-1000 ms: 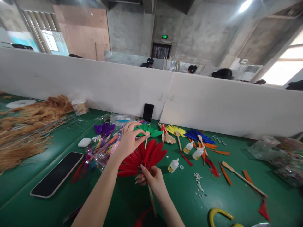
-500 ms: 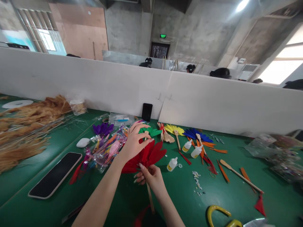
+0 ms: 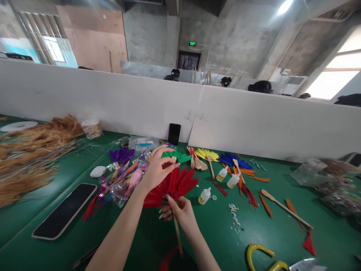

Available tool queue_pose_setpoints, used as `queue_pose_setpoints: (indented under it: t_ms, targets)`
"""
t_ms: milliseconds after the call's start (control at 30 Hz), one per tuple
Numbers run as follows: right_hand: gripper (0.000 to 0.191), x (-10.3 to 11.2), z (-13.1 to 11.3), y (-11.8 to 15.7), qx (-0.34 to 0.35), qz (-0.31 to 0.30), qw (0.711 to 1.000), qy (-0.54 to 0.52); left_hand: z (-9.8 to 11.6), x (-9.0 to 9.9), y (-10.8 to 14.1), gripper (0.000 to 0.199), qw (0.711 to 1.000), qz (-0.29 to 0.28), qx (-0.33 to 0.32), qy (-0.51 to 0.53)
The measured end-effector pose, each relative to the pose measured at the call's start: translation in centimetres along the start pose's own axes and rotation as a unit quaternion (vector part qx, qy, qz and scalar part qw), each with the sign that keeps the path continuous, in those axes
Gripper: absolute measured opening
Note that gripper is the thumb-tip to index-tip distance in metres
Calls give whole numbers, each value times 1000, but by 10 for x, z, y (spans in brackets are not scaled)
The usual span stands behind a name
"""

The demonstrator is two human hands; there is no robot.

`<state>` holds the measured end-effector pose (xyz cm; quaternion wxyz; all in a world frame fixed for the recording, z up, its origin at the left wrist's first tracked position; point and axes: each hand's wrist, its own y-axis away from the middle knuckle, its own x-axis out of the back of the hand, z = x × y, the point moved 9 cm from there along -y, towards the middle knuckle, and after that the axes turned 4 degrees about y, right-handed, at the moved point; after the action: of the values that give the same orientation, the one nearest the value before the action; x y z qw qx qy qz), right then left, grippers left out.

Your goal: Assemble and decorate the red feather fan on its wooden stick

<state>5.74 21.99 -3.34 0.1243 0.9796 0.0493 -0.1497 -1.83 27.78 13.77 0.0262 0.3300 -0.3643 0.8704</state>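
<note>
A red feather fan (image 3: 180, 180) with a thin wooden handle (image 3: 178, 237) is in front of me, its feathers spread upward. My right hand (image 3: 180, 210) grips it where the feathers meet the handle, thumb on the front and fingers behind. Over the upper edge of the fan, my left hand (image 3: 159, 167) has thumb and forefinger brought together at the tip of a red feather; the exact contact is partly hidden. Just behind lies a green feather fan (image 3: 180, 156), partly covered by my left hand. A red tassel (image 3: 169, 259) hangs near the handle's lower end.
Glue bottles (image 3: 204, 196) stand to the right, near small white beads (image 3: 234, 216). Yellow-handled scissors (image 3: 278, 265) lie at the front right. A phone (image 3: 66, 210) and bagged coloured feathers (image 3: 132, 177) are left. A white partition (image 3: 141, 101) borders the green table's back.
Both hands keep nearly the same position on the red fan. Its feathers look sharper and a little more spread now. The whole view has shifted slightly.
</note>
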Motion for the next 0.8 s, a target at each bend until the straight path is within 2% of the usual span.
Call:
queue_pose_setpoints:
  t_ms: [133, 433, 800]
  targets:
    - [50, 0, -2, 1, 5, -1, 1000, 6, -3, -3, 1, 12, 1000, 0, -6, -2]
    - [50, -1, 4, 0, 5, -13, 1000, 19, -8, -11, 1, 9, 999, -40, -1, -4]
    - [52, 1, 9, -1, -13, 7, 1000, 22, -5, -12, 3, 14, 998, -31, -16, -44]
